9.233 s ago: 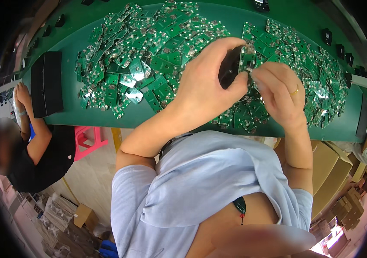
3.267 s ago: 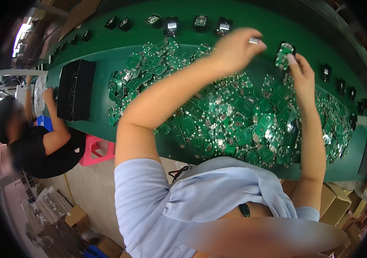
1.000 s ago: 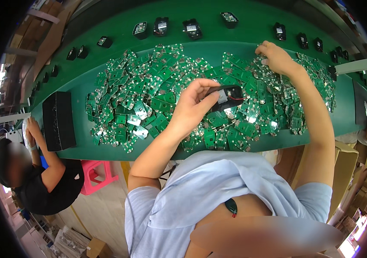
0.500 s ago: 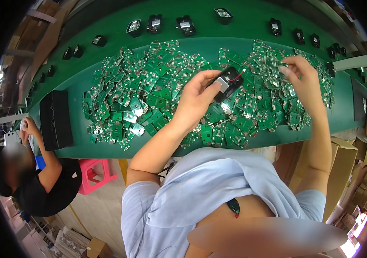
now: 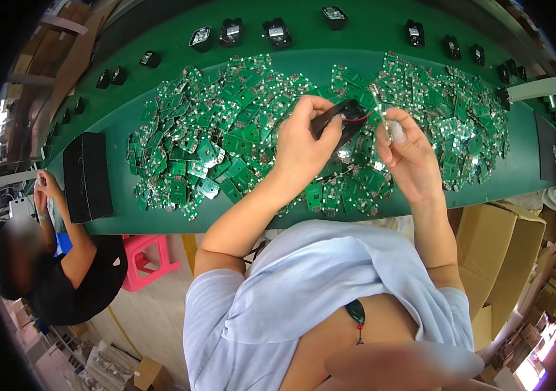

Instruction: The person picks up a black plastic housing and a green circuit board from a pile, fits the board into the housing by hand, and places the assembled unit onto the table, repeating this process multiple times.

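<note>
My left hand (image 5: 305,140) is closed around a black plastic housing (image 5: 352,128), which is tilted above the pile. A thin red wire (image 5: 358,120) with a small plug runs out of the housing toward my right hand (image 5: 411,156). Between its thumb and fingers, my right hand pinches a green circuit board (image 5: 377,99), seen nearly edge-on. The wire's end lies close to the board; whether they are joined I cannot tell. Below both hands spreads a wide pile of green circuit boards (image 5: 190,140) on the green table.
A row of black housings (image 5: 277,34) stands on the green belt (image 5: 382,26) at the far side. A black box (image 5: 87,177) sits at the table's left end, beside a co-worker (image 5: 56,274). There is a pink stool (image 5: 150,260) below it and cardboard boxes (image 5: 496,254) at right.
My right hand has moved left and down from the right part of the pile, bringing a circuit board up to the housing. My left hand has turned the housing slightly.
</note>
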Demonstrator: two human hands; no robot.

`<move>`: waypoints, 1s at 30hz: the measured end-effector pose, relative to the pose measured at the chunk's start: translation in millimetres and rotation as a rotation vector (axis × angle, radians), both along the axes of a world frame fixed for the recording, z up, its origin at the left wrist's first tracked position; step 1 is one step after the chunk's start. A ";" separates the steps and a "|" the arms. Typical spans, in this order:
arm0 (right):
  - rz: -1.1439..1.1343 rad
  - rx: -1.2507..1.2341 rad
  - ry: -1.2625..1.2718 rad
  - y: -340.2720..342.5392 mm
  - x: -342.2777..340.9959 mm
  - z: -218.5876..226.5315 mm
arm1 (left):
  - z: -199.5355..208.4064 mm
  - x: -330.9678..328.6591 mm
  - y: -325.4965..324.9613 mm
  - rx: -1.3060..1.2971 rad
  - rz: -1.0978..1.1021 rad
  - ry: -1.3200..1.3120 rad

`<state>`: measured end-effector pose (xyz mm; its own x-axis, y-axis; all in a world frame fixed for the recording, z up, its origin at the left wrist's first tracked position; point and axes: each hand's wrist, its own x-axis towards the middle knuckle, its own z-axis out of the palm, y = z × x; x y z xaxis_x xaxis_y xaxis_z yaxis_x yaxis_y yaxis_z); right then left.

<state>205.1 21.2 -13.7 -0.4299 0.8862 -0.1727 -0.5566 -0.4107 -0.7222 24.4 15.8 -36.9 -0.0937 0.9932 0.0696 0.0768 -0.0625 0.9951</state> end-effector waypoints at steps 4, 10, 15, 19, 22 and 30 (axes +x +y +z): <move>0.010 0.007 -0.081 -3.4 -4.7 4.7 | 0.2 1.6 -0.3 0.035 0.008 0.036; -0.155 0.185 -0.389 -10.1 -14.2 4.7 | 7.3 2.9 -2.2 -0.055 -0.075 -0.198; -0.228 0.406 -0.597 -19.5 -20.4 -1.4 | 15.5 5.9 -9.0 -0.049 -0.178 -0.255; -0.350 0.666 -0.874 -14.8 -20.4 -3.2 | 18.8 5.2 -11.3 -0.171 -0.165 -0.287; -0.451 0.800 -0.975 -10.6 -21.3 -2.1 | 15.6 4.9 -12.7 -0.210 -0.195 -0.226; -0.413 0.900 -1.022 -6.5 -24.5 7.6 | 18.3 -2.9 -13.4 0.030 -0.096 -0.075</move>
<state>180.6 14.7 -6.1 -0.1495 0.8875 0.4359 0.3954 0.4577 -0.7963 21.5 2.4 -18.6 -0.0046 0.9953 0.0963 -0.0053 -0.0963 0.9953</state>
